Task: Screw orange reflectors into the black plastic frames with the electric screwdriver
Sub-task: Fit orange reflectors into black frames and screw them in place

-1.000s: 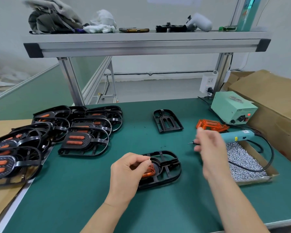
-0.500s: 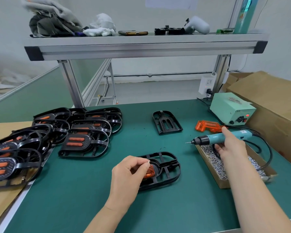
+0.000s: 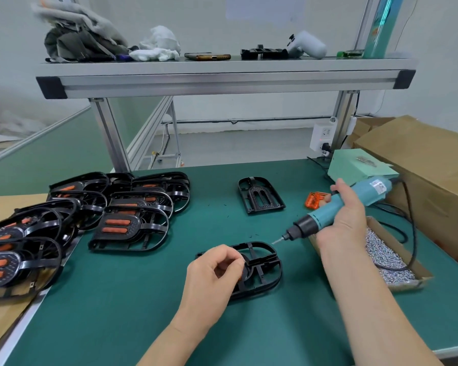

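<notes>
A black plastic frame (image 3: 262, 270) lies on the green mat in front of me. My left hand (image 3: 209, 276) rests on its left end with curled fingers, hiding the orange reflector under them. My right hand (image 3: 347, 220) grips the teal electric screwdriver (image 3: 328, 212), tilted down to the left, its bit hanging just above the frame's upper right rim. A second bare black frame (image 3: 259, 195) lies further back. Loose orange reflectors (image 3: 313, 199) sit behind the screwdriver.
Several finished frames with orange reflectors (image 3: 127, 223) are piled at the left. An open cardboard box of screws (image 3: 386, 257) sits right of my right hand, with the screwdriver's black cable across it. A green power unit (image 3: 354, 167) and a cardboard carton (image 3: 428, 165) stand at the right.
My right hand picked up the screwdriver from beside the screw box and swung its tip down and left toward the frame. My left hand stayed on the frame.
</notes>
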